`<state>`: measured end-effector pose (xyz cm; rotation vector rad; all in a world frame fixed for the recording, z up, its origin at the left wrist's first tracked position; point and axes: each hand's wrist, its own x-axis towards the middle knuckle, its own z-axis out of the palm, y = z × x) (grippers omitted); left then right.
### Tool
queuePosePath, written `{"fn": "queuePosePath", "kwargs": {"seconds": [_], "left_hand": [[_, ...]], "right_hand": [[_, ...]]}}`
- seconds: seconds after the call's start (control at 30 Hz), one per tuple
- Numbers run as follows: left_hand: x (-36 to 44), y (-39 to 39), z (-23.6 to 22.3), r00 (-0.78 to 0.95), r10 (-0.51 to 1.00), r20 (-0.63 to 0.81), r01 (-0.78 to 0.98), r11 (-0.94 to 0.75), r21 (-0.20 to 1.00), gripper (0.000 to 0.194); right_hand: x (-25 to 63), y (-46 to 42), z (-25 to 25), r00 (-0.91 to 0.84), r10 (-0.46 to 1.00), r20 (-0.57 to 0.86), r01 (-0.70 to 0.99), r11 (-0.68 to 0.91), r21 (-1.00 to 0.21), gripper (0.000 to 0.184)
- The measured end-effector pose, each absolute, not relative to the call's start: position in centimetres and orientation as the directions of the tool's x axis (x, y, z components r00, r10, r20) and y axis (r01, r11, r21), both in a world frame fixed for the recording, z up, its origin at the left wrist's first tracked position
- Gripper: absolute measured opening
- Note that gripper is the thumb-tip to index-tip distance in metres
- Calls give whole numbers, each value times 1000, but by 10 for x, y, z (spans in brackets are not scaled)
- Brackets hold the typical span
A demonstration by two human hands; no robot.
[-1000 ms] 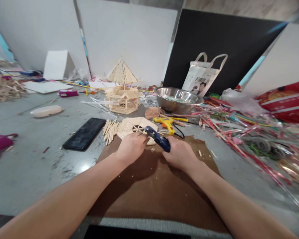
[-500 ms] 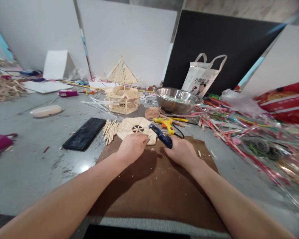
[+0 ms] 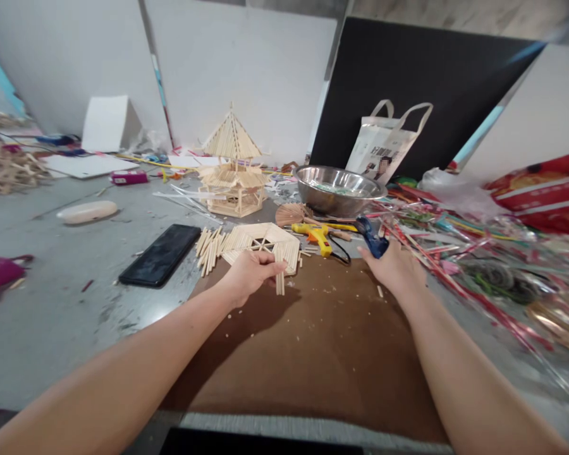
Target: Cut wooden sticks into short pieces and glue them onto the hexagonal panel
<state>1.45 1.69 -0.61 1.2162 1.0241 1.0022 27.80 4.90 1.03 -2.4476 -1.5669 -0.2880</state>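
My left hand (image 3: 255, 273) is closed, thumb and fingers pinching several short wooden sticks (image 3: 281, 283) that stand nearly upright. Just behind it lies a flat hexagonal panel of wooden sticks (image 3: 290, 246), with an open spoked centre; my hand covers part of its near side. Off to the right, above the edge of the brown sheet (image 3: 313, 366), my right hand (image 3: 396, 268) grips a dark blue hand tool (image 3: 373, 237) whose exact kind is blurred. A yellow glue gun (image 3: 318, 237) lies between the hands, farther back. Loose sticks (image 3: 211, 249) are heaped left of the panel.
A pagoda model of sticks (image 3: 234, 170) stands behind the panel, beside a steel bowl (image 3: 341, 193). A black phone (image 3: 161, 256) lies to the left. Tangled strips and wires (image 3: 483, 272) cover the right side. A white bag (image 3: 382, 148) leans at the back.
My right hand has moved right with the blue tool, away from the panel. My left hand has lifted slightly and turned, bringing the pinched sticks into sight.
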Motion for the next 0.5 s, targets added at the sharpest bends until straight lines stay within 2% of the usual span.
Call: {"fn": "queuePosePath", "kwargs": {"seconds": [0.1, 0.23, 0.33, 0.43, 0.5], "left_hand": [[15, 17, -8, 266, 961, -75, -51, 92, 994, 24], [15, 16, -7, 292, 954, -73, -32, 86, 996, 21], [15, 14, -7, 302, 951, -66, -13, 74, 997, 20], [16, 14, -8, 320, 946, -58, 19, 55, 998, 21], [16, 14, -9, 343, 938, -59, 46, 46, 998, 22]], "right_hand": [[289, 54, 1, 458, 855, 243, 887, -456, -68, 80], [291, 58, -10, 428, 879, 209, 901, -434, -19, 81], [288, 59, -11, 370, 906, 207, 925, -380, 14, 72], [277, 54, -5, 169, 931, 324, 985, -164, -43, 51], [260, 46, 1, -52, 910, 411, 978, 130, -164, 39]]}}
